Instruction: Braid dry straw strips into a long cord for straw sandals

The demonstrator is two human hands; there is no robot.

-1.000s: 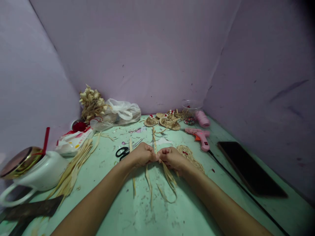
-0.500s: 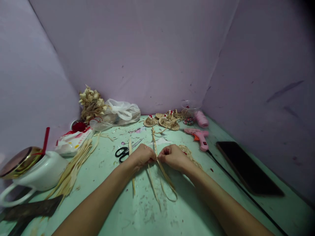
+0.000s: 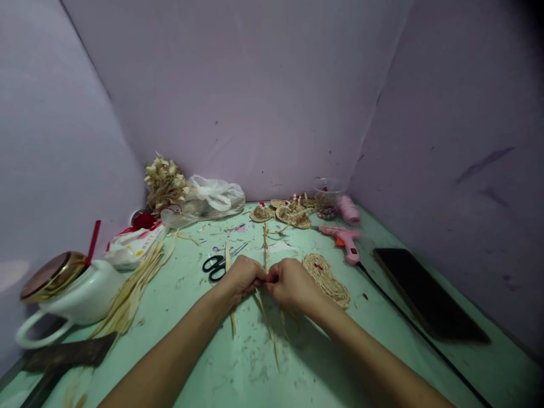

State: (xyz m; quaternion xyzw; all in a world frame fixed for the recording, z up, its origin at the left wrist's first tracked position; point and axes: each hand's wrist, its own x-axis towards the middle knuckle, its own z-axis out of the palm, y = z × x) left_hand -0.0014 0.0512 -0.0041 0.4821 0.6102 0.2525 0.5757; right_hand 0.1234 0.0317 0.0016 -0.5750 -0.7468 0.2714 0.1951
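Observation:
My left hand (image 3: 240, 279) and my right hand (image 3: 290, 284) meet knuckle to knuckle at the middle of the green table (image 3: 323, 362). Both are closed, pinching the near end of a thin straw braid (image 3: 266, 245) that runs away from me across the table. Loose straw strips (image 3: 268, 326) trail from under the hands toward me. A flat oval woven straw sole (image 3: 327, 279) lies just right of my right hand. Black scissors (image 3: 213, 265) lie just left of my left hand.
A pink glue gun (image 3: 345, 239) with a black cord and a dark phone (image 3: 425, 294) lie at the right. Finished straw pieces (image 3: 285, 212), a bead cup (image 3: 326, 198) and pink thread (image 3: 348, 209) stand at the back. White jug (image 3: 63, 300), straw bundle (image 3: 131, 289), bags at left.
My right hand has moved left against my left hand, closing the gap. The loose strips that looped out under it are now drawn in beneath the hands. The view shifted slightly.

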